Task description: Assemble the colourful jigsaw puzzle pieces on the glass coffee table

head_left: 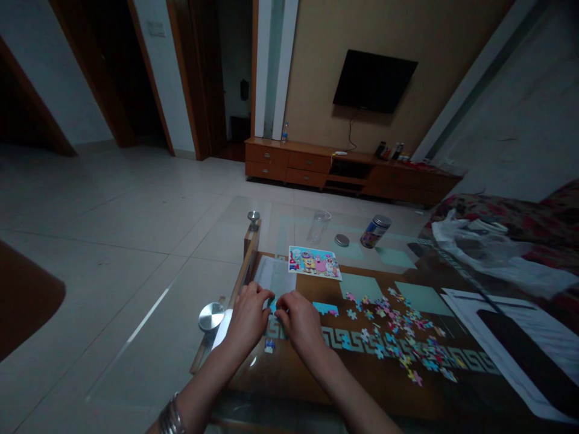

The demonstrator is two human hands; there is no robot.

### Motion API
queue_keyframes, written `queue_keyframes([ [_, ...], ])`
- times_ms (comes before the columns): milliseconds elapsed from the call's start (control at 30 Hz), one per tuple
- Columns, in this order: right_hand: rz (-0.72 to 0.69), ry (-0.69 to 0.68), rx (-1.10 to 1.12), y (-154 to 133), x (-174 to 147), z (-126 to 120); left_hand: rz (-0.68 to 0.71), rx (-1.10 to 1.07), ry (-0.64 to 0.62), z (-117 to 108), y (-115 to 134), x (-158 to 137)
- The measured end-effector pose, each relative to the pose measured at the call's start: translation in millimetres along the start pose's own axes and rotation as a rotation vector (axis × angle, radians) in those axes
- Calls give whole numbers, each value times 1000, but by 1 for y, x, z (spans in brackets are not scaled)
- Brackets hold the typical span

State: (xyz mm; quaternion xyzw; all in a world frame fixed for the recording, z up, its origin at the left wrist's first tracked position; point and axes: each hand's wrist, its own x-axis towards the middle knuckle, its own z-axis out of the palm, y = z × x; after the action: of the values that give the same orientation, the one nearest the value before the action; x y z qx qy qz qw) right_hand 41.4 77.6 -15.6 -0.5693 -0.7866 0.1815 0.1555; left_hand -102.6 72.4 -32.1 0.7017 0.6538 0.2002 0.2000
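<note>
My left hand (251, 308) and my right hand (296, 313) are close together over the glass table, fingers curled in a pinch. Between their fingertips shows a small light-blue jigsaw puzzle piece (272, 304), partly hidden by the fingers. Just right of my right hand lies a joined blue strip of puzzle pieces (324, 308). A single blue and white piece (269, 345) rests below the hands. Many loose puzzle pieces (402, 328) are scattered to the right. Beyond the hands is a colourful cartoon picture card (315, 263).
On the glass table (181, 337) stand a clear jar (319, 226) and a printed can (375, 231), with a metal lid (342, 240) between them. Papers (534, 325) under a dark long object lie at right, near a white plastic bag (484, 244).
</note>
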Motion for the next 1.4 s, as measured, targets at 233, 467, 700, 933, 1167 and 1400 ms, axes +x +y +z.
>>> queue_keyframes([
  [233, 24, 9, -16, -3, -2, 1, -14, -5, -9, 4, -4, 2],
  [467, 129, -28, 127, 2, 4, -4, -18, -50, -26, 7, -13, 7],
  [700, 114, -37, 82, 4, -2, -11, -14, -104, -17, 4, -18, 8],
  [933, 125, -34, 74, 3, -9, -12, -15, -105, -28, -4, -10, 4],
  [1167, 155, -5, 68, 5, -12, -14, -1, -104, -47, -7, -9, 4],
  [1400, 156, -8, 73, 7, -11, -12, 18, -128, -41, 0, -15, 8],
])
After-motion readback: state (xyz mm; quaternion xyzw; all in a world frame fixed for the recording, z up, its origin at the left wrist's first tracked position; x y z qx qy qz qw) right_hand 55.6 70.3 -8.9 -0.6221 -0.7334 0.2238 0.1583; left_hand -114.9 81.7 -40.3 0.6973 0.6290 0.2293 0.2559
